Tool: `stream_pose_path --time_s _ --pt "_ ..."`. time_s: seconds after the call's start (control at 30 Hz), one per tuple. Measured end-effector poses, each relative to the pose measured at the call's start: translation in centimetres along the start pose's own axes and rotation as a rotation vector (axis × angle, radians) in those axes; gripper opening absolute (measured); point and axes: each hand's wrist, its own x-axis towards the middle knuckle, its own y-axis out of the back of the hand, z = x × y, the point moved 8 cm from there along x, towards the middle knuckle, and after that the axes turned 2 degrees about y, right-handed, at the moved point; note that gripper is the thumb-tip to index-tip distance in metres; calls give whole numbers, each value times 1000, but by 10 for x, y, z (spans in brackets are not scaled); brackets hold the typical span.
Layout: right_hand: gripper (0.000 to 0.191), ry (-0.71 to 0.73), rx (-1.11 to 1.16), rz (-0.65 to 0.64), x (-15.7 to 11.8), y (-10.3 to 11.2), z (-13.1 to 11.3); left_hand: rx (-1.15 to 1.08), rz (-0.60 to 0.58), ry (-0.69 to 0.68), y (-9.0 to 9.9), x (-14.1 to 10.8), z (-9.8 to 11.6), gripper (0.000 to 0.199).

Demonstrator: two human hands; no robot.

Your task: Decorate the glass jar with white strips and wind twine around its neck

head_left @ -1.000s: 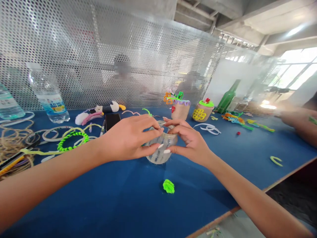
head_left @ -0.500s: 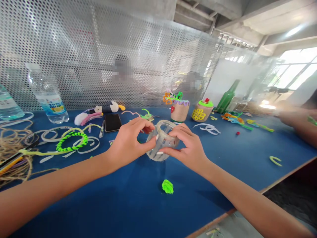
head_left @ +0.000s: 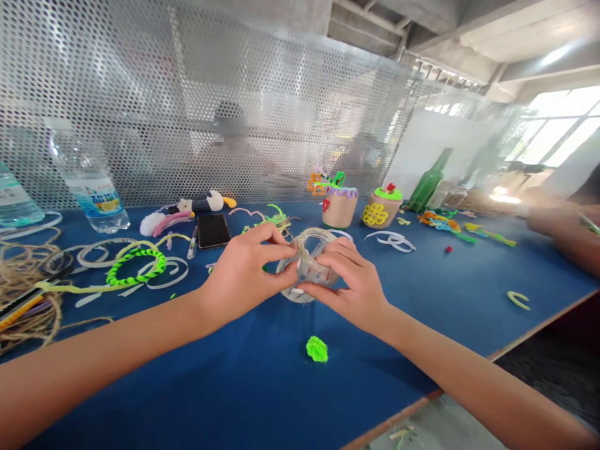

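A clear glass jar [head_left: 300, 291] stands tilted between my hands, with beige twine [head_left: 305, 250] around its neck. My right hand [head_left: 356, 284] grips the jar's right side, fingers over the neck and thumb low on the front. At the left of the neck, my left hand [head_left: 250, 265] pinches the twine between thumb and fingertips; the pinched bit is mostly hidden. Just in front of the jar, a bright green fuzzy ball [head_left: 317, 349] lies on the blue table [head_left: 225, 387].
Left are a water bottle [head_left: 96, 187], a green twisted ring [head_left: 135, 267], loose twine [head_left: 28, 269] and a phone [head_left: 213, 231]. Two decorated pots [head_left: 340, 209] and a green bottle [head_left: 429, 184] stand behind. Another person's hand [head_left: 557, 219] is at right. A perforated metal screen [head_left: 164, 112] borders the back.
My left fingers have closed together at the jar's neck, where they were apart before. The twine there now shows more clearly. My right hand keeps its grip on the jar.
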Motion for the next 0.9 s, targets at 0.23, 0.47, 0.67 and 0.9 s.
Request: stream_pose_path --time_s 0.23,0.47,0.67,0.9 --pt "21 -35 -22 16 -1 -2 -4 95 19 -16 -3 -6 5 20" --pt "21 -47 -54 -7 -2 -4 -7 199 105 -99 -5 -15 7 23" --pt "21 -50 -57 -1 -3 -4 -6 266 106 -209 -4 -16 10 24" --pt "22 -25 20 18 -2 -3 -1 44 137 -110 4 -11 4 13"
